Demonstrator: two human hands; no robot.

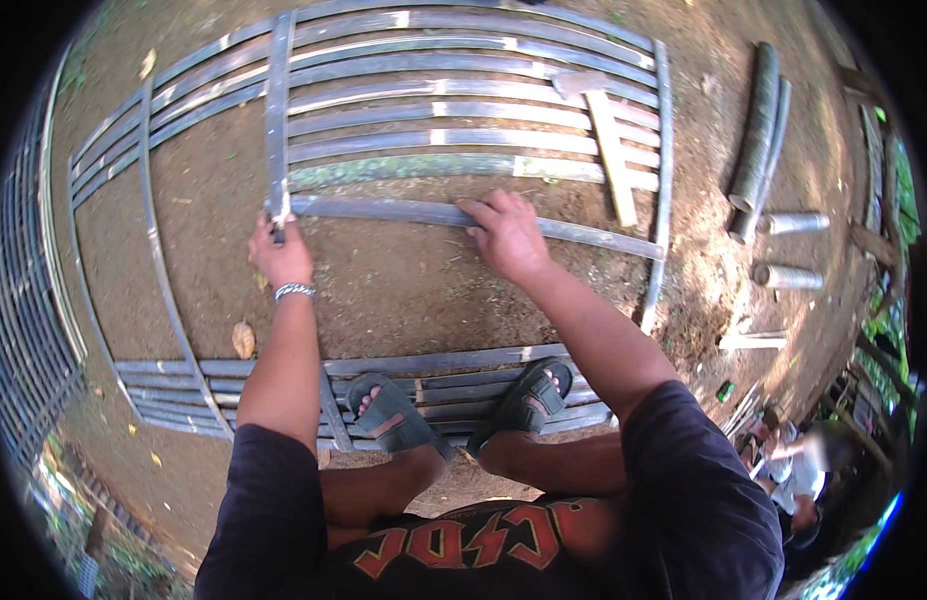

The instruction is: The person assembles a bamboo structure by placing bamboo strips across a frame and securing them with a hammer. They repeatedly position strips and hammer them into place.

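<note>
A long split-bamboo slat [384,208] lies across the near part of a bamboo lattice frame on the ground. My right hand [511,238] grips this slat near its middle, with the fingers over its far edge. My left hand [282,258] is closed around the near end of a bamboo crosspiece [278,110], beside the slat's left end. A small dark bit shows between its thumb and fingers; I cannot make out what it is. Beyond the slat, several parallel bamboo strips [384,122] run left to right. A hammer or hatchet with a pale wooden handle [612,160] lies across them.
My sandalled feet [394,412] stand on a second band of bamboo slats [464,360]. Bamboo poles [758,130] and short cut lengths [790,277] lie at the right. Another person [799,470] sits at the lower right. More slatted bamboo [24,270] stands at the far left.
</note>
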